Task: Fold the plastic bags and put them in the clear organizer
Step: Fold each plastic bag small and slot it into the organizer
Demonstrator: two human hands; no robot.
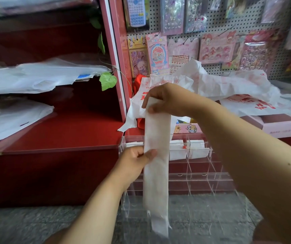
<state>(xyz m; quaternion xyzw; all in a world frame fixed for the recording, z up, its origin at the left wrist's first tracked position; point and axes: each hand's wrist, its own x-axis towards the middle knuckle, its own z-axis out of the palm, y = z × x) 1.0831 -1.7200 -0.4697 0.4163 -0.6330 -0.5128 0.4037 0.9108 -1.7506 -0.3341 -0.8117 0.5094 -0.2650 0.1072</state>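
A white plastic bag [156, 180], folded lengthwise into a long narrow strip, hangs upright in front of me. My right hand [165, 97] pinches its top end. Lower down, my left hand [135, 160] grips the strip's left edge about a third of the way along. The bottom end dangles free. Behind the strip stands the clear organizer [202, 175], a grid of acrylic compartments; two top cells hold folded white bags [197, 149]. A heap of loose white bags with red print [229, 85] lies on the counter behind.
To the left, red shelves [62, 134] carry stacks of flat plastic bags. A pegboard [211, 23] hung with sticker packs and a calculator fills the back. Pink boxes [273, 124] sit on the counter at right. The floor below is grey stone.
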